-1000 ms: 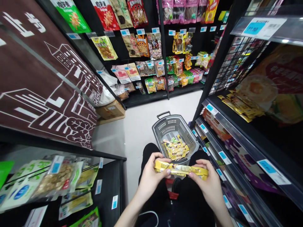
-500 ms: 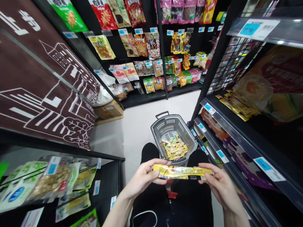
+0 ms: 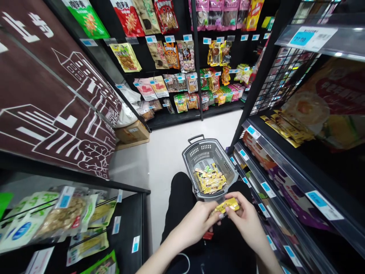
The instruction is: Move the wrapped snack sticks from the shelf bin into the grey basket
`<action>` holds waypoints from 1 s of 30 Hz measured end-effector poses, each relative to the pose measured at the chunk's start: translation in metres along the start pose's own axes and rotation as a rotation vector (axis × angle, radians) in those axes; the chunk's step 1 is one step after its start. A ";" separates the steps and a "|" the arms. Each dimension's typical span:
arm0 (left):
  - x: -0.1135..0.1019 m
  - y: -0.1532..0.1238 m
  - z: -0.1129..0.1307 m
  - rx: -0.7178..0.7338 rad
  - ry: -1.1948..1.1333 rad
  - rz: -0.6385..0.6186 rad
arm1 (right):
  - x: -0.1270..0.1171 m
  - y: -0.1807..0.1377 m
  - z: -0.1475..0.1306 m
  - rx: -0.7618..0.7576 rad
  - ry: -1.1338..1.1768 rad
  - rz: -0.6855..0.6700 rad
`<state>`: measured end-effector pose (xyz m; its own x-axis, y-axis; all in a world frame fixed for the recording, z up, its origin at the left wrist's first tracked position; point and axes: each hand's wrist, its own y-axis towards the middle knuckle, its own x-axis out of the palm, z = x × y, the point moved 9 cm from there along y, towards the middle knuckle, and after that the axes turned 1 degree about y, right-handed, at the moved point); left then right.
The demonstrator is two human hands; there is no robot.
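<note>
Both hands meet over my lap around a yellow snack packet [image 3: 232, 204]. My left hand [image 3: 203, 217] pinches its left end, and much of that end is covered by the fingers. My right hand [image 3: 242, 213] has its thumb on the front and its fingers behind the right end. Just beyond the hands, a grey shopping basket [image 3: 185, 156] stands on the floor between my knees. Inside it lies a pile of similar yellow packets [image 3: 212, 182], with a few green and white ones at the back.
At right, a shelf [image 3: 285, 160] holds more yellow packets [image 3: 288, 127] and bears price tags. Bagged snacks [image 3: 185, 55] hang on the black rack ahead. To the left are a brown printed panel [image 3: 57, 102], a cardboard box [image 3: 132, 133] and a low shelf of bagged foods [image 3: 62, 217].
My left hand has moved right and my right hand slightly left, so they are now close together. The packet, earlier stretched lengthwise between them, is now tilted and partly covered. The basket stays put.
</note>
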<state>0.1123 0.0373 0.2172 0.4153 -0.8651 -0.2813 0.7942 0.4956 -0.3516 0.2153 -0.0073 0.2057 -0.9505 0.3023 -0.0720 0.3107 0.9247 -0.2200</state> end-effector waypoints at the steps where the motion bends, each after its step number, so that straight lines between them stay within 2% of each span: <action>1: 0.001 0.000 -0.002 -0.004 -0.015 -0.005 | 0.001 0.001 0.002 0.015 0.006 -0.019; 4: 0.005 -0.001 -0.012 -0.051 -0.085 -0.048 | 0.001 0.000 0.007 0.065 0.083 -0.093; 9: 0.014 -0.013 -0.031 -0.157 -0.274 -0.199 | -0.008 -0.001 0.014 0.134 0.155 -0.092; 13: 0.009 -0.025 -0.031 -0.099 -0.292 -0.257 | -0.012 -0.002 0.012 0.120 0.131 -0.140; 16: 0.006 -0.031 -0.031 -0.054 -0.292 -0.292 | -0.015 -0.004 0.005 0.082 0.049 -0.208; 19: 0.013 -0.035 -0.034 -0.048 -0.434 -0.387 | -0.016 -0.007 -0.004 0.009 -0.042 -0.267; 23: 0.028 -0.040 -0.040 -0.073 -0.644 -0.614 | -0.024 -0.006 -0.018 -0.147 -0.135 -0.205; 25: 0.029 -0.040 -0.044 -0.062 -0.650 -0.667 | -0.027 -0.006 -0.021 -0.196 -0.176 -0.190; 28: 0.023 -0.036 -0.052 -0.051 -0.626 -0.616 | -0.024 -0.009 -0.024 -0.222 -0.167 -0.279; 30: 0.014 -0.030 -0.061 -0.108 -0.640 -0.493 | -0.022 -0.013 -0.029 -0.257 -0.146 -0.332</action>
<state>0.0670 0.0148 0.1690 0.2286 -0.8460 0.4817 0.9183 0.0232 -0.3951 0.2328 -0.0190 0.2383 -0.9831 -0.0397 -0.1788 -0.0392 0.9992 -0.0063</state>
